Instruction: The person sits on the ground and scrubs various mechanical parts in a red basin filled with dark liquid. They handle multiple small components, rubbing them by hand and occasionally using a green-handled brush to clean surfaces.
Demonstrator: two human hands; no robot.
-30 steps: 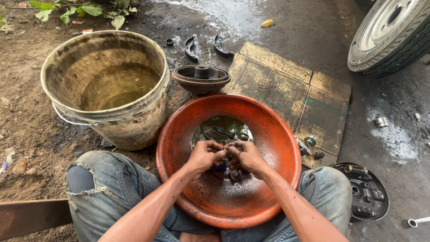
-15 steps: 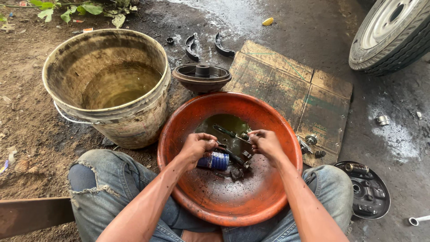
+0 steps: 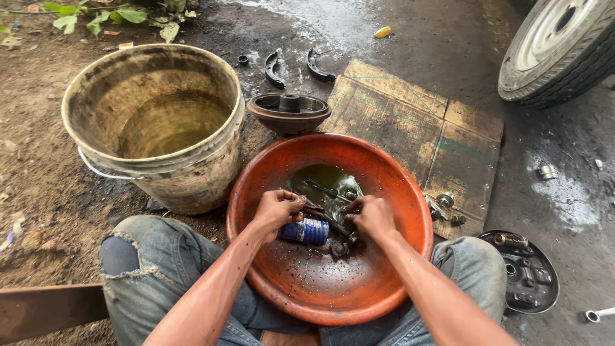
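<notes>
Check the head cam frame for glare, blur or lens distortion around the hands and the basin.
Head view: soft daylight, no hard shadows; left hand and right hand reasonably sharp in the orange basin; wet sheen on the ground by the tyre, no blown glare; wide-angle bending at edges, bucket rim stretched.

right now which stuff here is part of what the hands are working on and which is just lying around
In use:
- left hand and right hand
- orange basin
- blue-wrapped brush
- dark metal parts in the liquid

Lying about:
- dirty bucket
- brake drum
- two brake shoes
- backing plate
- wheel
</notes>
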